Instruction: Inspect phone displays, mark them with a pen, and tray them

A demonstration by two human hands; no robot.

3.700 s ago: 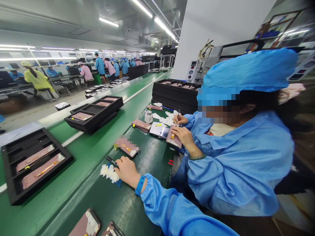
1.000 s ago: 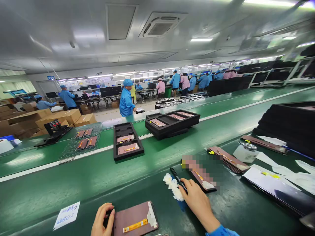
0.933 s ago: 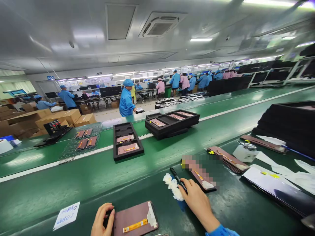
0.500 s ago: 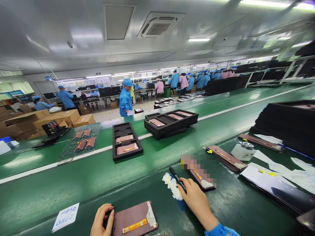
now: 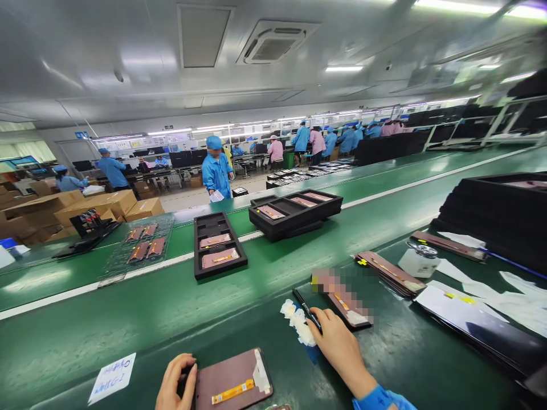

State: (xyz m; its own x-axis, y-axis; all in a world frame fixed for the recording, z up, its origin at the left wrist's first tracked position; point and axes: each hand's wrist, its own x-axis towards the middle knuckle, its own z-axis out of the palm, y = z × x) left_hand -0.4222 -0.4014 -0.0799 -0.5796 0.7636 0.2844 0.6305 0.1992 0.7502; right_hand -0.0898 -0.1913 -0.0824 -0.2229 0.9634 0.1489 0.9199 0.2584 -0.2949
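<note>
Panel [image 5: 226, 370] lies flat nearest, with the left hand [image 5: 175, 382] curling its fingers at the left edge, pressure unclear; light steadying there seems wise. Beyond, the right hand [image 5: 337, 344] pinches a black pen [image 5: 305, 307]; farther off sits a black tray [image 5: 212, 224].

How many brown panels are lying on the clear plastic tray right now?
4 on the clear plastic tray: rear-left panel, rear-right panel, front-left panel and front-right panel. Any stacked underneath these would be hidden.
</note>
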